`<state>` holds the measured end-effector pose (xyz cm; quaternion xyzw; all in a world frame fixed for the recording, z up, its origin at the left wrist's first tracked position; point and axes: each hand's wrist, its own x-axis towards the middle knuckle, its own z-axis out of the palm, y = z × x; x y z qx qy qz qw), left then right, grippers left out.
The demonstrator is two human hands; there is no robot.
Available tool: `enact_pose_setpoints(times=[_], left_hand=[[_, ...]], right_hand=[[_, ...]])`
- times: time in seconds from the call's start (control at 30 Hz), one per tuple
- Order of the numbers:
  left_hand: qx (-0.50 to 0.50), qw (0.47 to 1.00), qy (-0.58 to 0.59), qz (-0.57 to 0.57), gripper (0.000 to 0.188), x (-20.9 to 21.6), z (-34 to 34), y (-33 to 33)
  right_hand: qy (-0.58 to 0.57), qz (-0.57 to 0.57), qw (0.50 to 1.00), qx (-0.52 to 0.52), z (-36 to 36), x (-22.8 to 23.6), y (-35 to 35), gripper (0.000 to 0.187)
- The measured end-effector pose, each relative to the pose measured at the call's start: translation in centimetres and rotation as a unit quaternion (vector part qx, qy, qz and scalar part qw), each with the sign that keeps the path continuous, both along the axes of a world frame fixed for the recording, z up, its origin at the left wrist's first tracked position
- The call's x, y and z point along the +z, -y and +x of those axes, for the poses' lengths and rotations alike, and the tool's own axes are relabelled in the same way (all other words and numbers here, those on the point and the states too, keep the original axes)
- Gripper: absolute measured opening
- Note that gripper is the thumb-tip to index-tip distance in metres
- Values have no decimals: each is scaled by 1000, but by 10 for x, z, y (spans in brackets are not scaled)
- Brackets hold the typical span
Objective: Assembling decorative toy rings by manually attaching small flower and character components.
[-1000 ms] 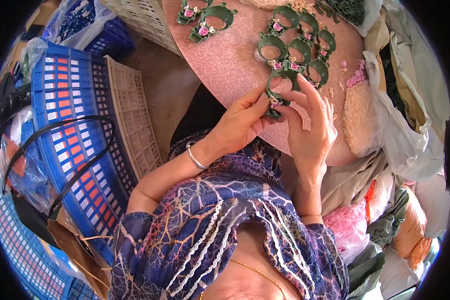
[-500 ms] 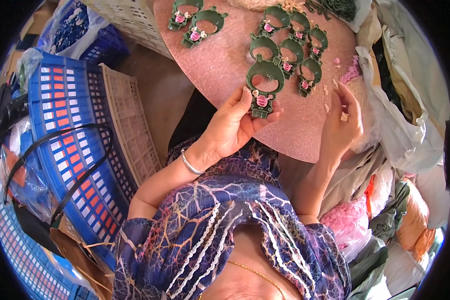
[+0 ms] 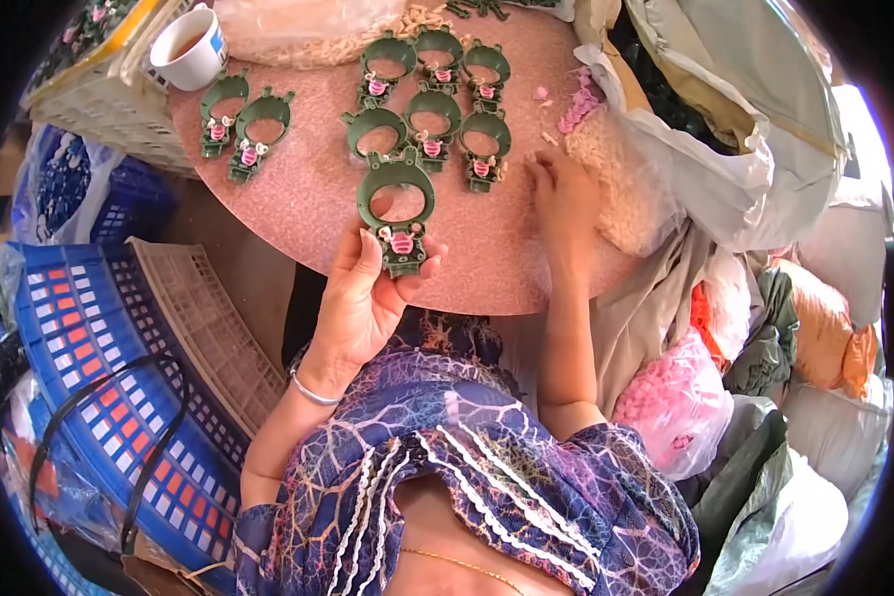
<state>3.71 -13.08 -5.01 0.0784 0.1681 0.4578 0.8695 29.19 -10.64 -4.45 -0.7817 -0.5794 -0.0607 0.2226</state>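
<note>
My left hand (image 3: 360, 298) grips the lower part of a green plastic ring-shaped piece (image 3: 404, 266), fingers around its base. This piece has a large round opening at the top and a pink striped part with small cream bits below. My right hand (image 3: 568, 204) is low over the table at the right, fingers bent down and tips close together by small beige pieces (image 3: 549, 139); whatever is between them is hidden. Several similar green pieces (image 3: 432, 149) lie in a group beyond the held one. Two more green pieces (image 3: 249, 156) lie at the table's left.
On the round pink table (image 3: 298, 233) stands a white cup (image 3: 191, 50) with brown liquid. A beige heap (image 3: 616, 189) and pink bits (image 3: 578, 107) lie right, beside a large open bag (image 3: 735, 199). Blue crate (image 3: 119, 368) stands left; a bag of pink pieces (image 3: 670, 402) is low right.
The view has shifted, so the table sits further left and lower. My right hand has gone from raised beside the table to down by the beige bits. My left hand still holds the green piece.
</note>
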Motion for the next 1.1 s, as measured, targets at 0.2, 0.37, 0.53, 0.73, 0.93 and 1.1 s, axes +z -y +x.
enact_pose_setpoints(times=[0.2, 0.37, 0.53, 0.73, 0.93, 1.1], left_hand=[[8, 1000, 0, -11, 38, -2, 0, 1], [18, 1000, -24, -3, 37, -1, 10, -2], [28, 999, -6, 26, 42, -2, 11, 1], [27, 998, -28, 58, 40, -4, 7, 6], [40, 994, -46, 89, 40, -4, 8, 8], [32, 992, -40, 114, 42, -5, 7, 7]], right_hand=[[-165, 66, 982, 70, -18, 13, 1, 14], [-459, 78, 878, 109, -68, 45, 29, 9], [-232, 113, 912, 318, -94, 45, 33, 16], [-126, 92, 944, 292, -102, 41, 34, 17], [-134, 62, 943, 297, -101, 38, 37, 19], [-228, 61, 937, 258, -109, 39, 38, 28]])
